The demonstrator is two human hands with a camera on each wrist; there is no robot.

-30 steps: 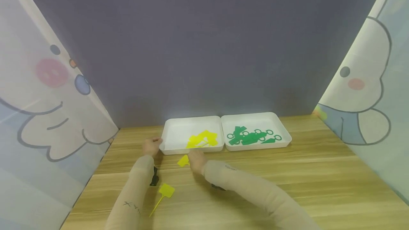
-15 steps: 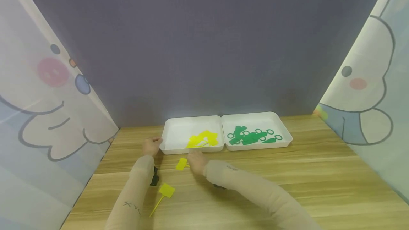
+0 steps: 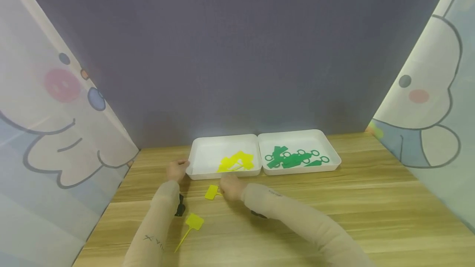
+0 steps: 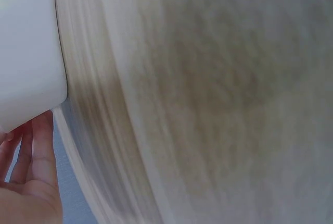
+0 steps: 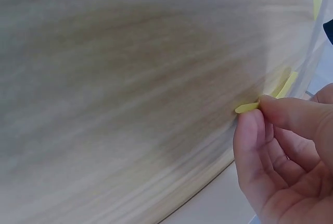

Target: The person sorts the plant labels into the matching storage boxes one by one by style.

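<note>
With thumb and fingertips, my right hand (image 3: 232, 188) pinches the thin stem of a yellow tag (image 3: 211, 192), just in front of the left white tray (image 3: 204, 147). The pinched stem's end (image 5: 246, 108) pokes out past the fingertips in the right wrist view. At that tray's left end, my left hand (image 3: 176, 170) rests its fingers (image 4: 43, 151) against the outer wall. A second yellow tag (image 3: 194, 221), square with a long thin stem, lies on the table nearer the body. Several yellow tags (image 3: 237, 160) lie overlapping in the left tray.
Side by side with the left tray stands a second white tray (image 3: 289, 137), holding several green tags (image 3: 295, 160) with ring ends. A dark panel (image 3: 237, 61) rises behind both trays. Printed cloths flank the wooden table (image 3: 371, 201) on either side.
The tag in my right hand has turned and come slightly lower, toward the body. My right hand has shifted a little to the right; my left hand stays at the tray.
</note>
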